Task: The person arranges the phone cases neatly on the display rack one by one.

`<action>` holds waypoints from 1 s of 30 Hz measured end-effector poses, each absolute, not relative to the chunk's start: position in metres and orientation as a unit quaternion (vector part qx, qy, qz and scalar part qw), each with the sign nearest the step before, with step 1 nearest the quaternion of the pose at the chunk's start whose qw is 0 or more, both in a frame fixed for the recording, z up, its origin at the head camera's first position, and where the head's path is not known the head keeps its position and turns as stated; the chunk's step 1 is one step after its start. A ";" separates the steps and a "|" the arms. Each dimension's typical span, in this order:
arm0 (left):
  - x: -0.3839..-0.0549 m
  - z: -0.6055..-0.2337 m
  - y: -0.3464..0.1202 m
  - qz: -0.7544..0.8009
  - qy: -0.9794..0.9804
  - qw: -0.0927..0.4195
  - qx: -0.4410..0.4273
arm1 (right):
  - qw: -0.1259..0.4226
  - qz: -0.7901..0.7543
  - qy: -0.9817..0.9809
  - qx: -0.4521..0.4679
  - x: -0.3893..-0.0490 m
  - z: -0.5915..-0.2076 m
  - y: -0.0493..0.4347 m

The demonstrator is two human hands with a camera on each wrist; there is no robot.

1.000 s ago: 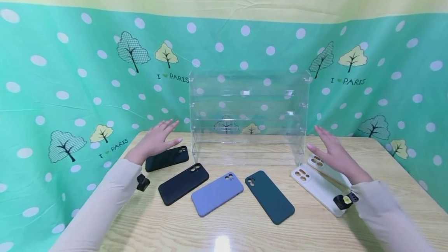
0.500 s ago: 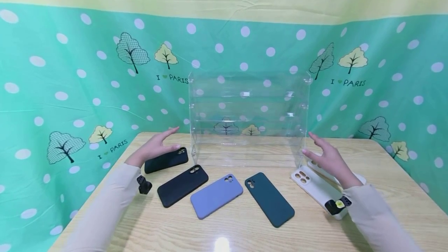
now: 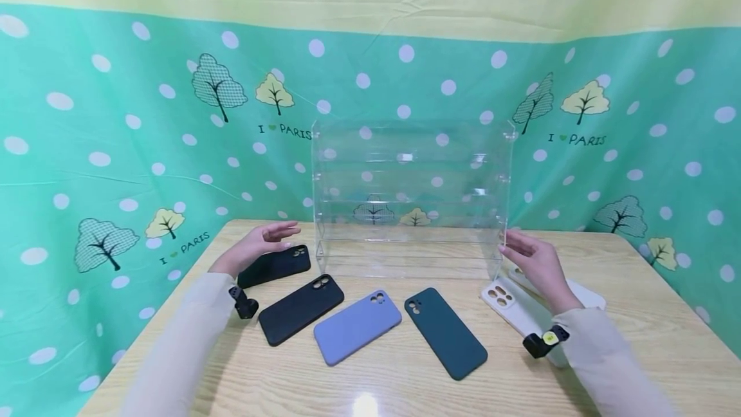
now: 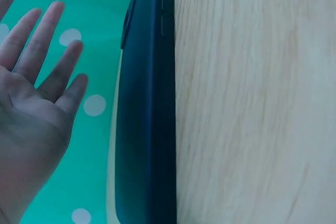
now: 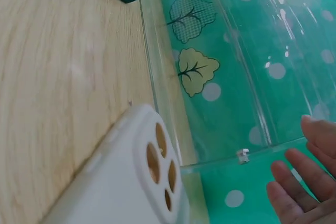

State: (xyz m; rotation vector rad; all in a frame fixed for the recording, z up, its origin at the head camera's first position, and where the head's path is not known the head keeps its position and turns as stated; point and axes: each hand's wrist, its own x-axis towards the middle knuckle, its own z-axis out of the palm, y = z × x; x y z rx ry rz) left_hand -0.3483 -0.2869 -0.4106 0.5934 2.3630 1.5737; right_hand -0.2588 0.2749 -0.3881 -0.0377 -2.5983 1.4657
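Note:
My left hand (image 3: 255,248) hovers over the black phone case (image 3: 278,265) at the back left, its fingers spread apart in the left wrist view and holding nothing. A second black case (image 3: 301,309) lies just in front. At the right, my right hand (image 3: 538,266) is beside the lower right side of the clear tiered acrylic stand (image 3: 411,268); whether it touches the panel I cannot tell. Its fingers (image 5: 294,187) are loosely extended and grip nothing. Below this hand lie a white phone case (image 3: 515,306) and another white case (image 3: 587,293), both partly hidden.
A lavender phone case (image 3: 357,327) and a dark green one (image 3: 447,333) lie flat on the wooden table (image 3: 301,381) in front of the stand. Behind hangs a green polka-dot cloth (image 3: 405,82) with printed trees. A small black camera sits on each wrist.
Both hands have come down lower. My right hand has also shifted left, to the stand's side. The phone cases and the stand have stayed in place.

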 end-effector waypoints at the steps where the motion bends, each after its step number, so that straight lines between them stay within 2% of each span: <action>1: -0.350 -0.412 -0.287 0.542 0.807 0.121 0.201 | 0.084 0.492 -0.866 -0.018 -0.259 -0.390 0.275; 7: -0.355 -0.418 -0.287 0.568 0.796 0.119 0.174 | 0.106 0.511 -0.852 -0.034 -0.262 -0.395 0.275; 18: -0.354 -0.426 -0.289 0.541 0.810 0.159 0.159 | 0.124 0.528 -0.837 -0.075 -0.265 -0.400 0.270; 30: -0.352 -0.431 -0.287 0.447 0.863 0.140 0.190 | 0.118 0.521 -0.839 -0.102 -0.266 -0.403 0.271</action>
